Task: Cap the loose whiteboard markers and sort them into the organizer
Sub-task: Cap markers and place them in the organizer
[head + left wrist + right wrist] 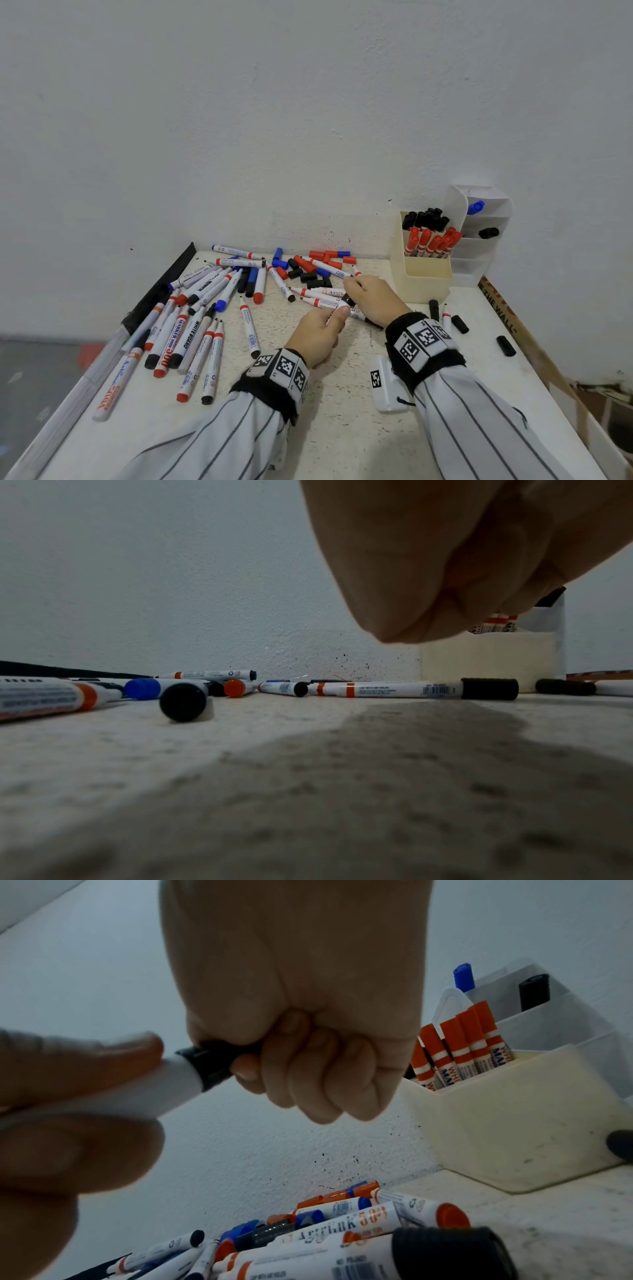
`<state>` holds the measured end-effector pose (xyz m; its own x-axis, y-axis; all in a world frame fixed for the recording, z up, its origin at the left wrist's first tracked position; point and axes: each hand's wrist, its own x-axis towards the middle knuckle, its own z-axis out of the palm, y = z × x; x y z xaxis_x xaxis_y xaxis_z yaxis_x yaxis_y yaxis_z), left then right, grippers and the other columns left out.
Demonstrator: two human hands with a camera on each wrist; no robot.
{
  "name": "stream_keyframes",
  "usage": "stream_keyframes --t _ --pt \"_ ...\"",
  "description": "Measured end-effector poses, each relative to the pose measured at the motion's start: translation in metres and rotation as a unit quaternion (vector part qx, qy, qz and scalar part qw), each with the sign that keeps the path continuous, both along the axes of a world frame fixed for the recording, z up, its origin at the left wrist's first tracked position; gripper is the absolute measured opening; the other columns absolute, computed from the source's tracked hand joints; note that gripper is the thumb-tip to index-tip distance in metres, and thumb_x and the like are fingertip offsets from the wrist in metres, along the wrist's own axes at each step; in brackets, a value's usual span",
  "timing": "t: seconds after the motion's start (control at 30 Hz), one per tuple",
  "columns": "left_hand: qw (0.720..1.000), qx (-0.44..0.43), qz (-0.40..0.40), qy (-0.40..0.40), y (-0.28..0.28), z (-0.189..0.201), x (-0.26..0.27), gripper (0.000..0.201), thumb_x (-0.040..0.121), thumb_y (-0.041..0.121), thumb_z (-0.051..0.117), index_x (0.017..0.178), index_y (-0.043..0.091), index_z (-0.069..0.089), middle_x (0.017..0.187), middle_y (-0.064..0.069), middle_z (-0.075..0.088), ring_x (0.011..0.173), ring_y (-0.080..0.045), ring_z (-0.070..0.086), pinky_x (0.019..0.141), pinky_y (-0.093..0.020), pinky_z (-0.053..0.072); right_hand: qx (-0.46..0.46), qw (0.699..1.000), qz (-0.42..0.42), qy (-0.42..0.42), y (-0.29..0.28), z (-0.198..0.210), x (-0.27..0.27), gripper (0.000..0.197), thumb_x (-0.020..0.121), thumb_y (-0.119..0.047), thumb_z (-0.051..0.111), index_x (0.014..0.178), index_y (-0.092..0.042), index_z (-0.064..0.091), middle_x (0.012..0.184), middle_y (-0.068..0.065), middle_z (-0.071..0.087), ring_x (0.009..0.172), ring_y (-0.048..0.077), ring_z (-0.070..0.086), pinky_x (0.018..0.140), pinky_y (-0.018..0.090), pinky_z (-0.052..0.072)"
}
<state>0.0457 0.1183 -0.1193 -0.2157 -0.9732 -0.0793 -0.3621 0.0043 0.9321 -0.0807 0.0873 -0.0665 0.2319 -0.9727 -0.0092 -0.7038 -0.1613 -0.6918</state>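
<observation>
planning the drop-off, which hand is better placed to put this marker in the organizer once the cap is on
Right, probably. The right hand grips the black cap and sits nearer the organizer; the left hand, holding the marker barrel, is farther away.

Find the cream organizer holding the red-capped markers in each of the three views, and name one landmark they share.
Head view: cream organizer right of centre, against the wall, just beyond the right hand.
Left wrist view: right edge, partly behind the left hand.
Right wrist view: right side.
Shared landmark: the red-capped markers inside it.
</observation>
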Motion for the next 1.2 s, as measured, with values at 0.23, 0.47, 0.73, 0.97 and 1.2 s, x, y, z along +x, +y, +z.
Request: stream_keyframes --t 0.23,0.47,0.73,0.97,1.2 --pt "0.995 -0.069 0.019 -0.074 -0.004 -0.006 -0.001 0.042 0.097 0.039 0.041 0.063 0.015 0.04 0.054 0.001 0.036 0.048 -0.011 0.033 0.052 -0.026 0.03 0.025 0.997 -0.027 0.074 -0.007 -0.005 0.0 0.041 0.099 -0.029 0.028 0.06 -0.023 0.035 0.063 -0.003 0.04 0.077 0.021 0.045 0.056 0.023 0.032" --pt "0.995 -0.059 0.012 -0.08 -0.004 -0.004 -0.001 0.043 0.096 0.041 0.041 0.061 0.016 0.037 0.055 -0.001 0.036 0.045 -0.012 0.032 0.05 -0.028 0.03 0.043 0.997 -0.022 0.059 -0.007 -0.007 -0.002 0.041 0.098 -0.024 0.03 0.058 -0.018 0.034 0.062 0.002 0.038 0.063 0.018 0.038 0.053 0.027 0.027" --pt "0.995 -0.046 0.015 -0.088 -0.002 0.002 -0.002 0.042 0.097 0.041 0.039 0.065 0.015 0.045 0.055 0.002 0.041 0.043 -0.006 0.034 0.046 -0.021 0.029 0.044 0.997 -0.017 0.062 -0.005 -0.009 -0.006 0.044 0.099 -0.03 0.029 0.058 -0.016 0.035 0.063 0.006 0.041 0.064 0.02 0.041 0.056 0.031 0.028" --pt "0.996 0.008 0.084 -0.017 -0.004 0.006 -0.002 0.055 0.099 0.046 0.023 0.09 0.015 0.067 0.07 0.004 0.057 0.061 -0.005 0.051 0.065 -0.024 0.039 0.02 0.998 -0.005 0.055 -0.004 -0.008 -0.017 0.051 0.098 -0.046 0.031 0.057 -0.017 0.038 0.058 0.001 0.039 0.055 0.013 0.037 0.054 0.027 0.027" --pt "0.885 -0.016 0.345 -0.313 -0.012 0.0 0.019 0.043 0.092 0.034 0.046 0.134 0.023 0.043 0.147 -0.012 0.024 0.135 -0.026 0.024 0.108 -0.043 0.026 -0.113 0.98 -0.106 -0.122 -0.005 0.011 -0.041 0.028 0.094 -0.039 0.047 0.083 -0.015 0.058 0.067 -0.001 0.058 0.051 0.01 0.045 0.048 0.017 0.038"
